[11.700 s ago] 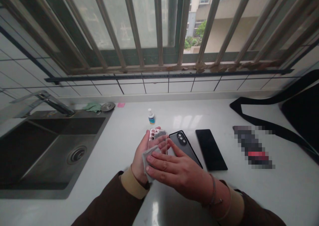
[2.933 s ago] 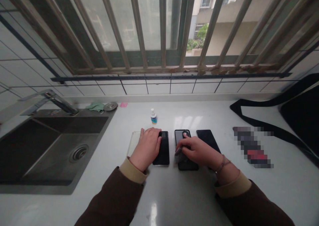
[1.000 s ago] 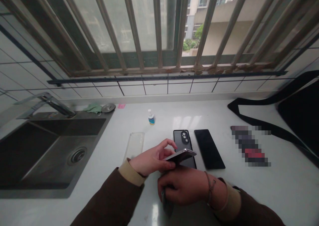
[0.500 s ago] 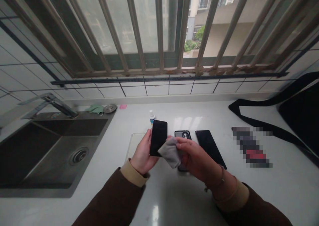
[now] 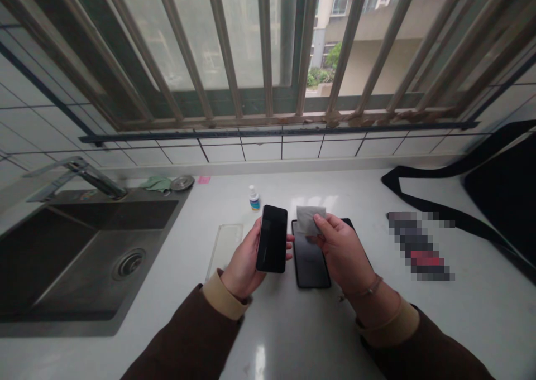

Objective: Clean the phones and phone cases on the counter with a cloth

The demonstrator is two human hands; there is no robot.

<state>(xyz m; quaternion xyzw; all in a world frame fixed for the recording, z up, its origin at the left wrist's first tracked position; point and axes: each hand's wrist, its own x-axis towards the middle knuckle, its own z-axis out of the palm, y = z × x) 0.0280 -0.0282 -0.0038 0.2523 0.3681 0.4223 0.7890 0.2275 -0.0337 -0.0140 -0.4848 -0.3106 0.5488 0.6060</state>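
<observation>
My left hand [image 5: 245,263] grips a black smartphone [image 5: 272,238] upright by its edges, with the dark screen facing me. My right hand [image 5: 341,251] pinches a grey wiping cloth [image 5: 310,220] between thumb and fingers. The cloth hangs just over the top of a dark phone in a case [image 5: 310,263] lying on the counter. The hand hides most of another black phone [image 5: 348,220], with only its top corner showing. A clear phone case [image 5: 224,251] lies left of my left hand, and a small bottle with a blue label [image 5: 253,198] stands behind.
The white counter [image 5: 460,324] runs below the window bars and tiled wall. On the left are a steel sink [image 5: 167,212], a faucet [image 5: 96,178], a green cloth [image 5: 156,183] and a drain cover [image 5: 182,183]. A pixelated object [image 5: 419,246] and a black strap [image 5: 439,210] lie right.
The grey cloth has moved from the phone in my left hand to above the cased phone, carried rightward by my right hand. My left hand still holds the black phone, now nearer me.
</observation>
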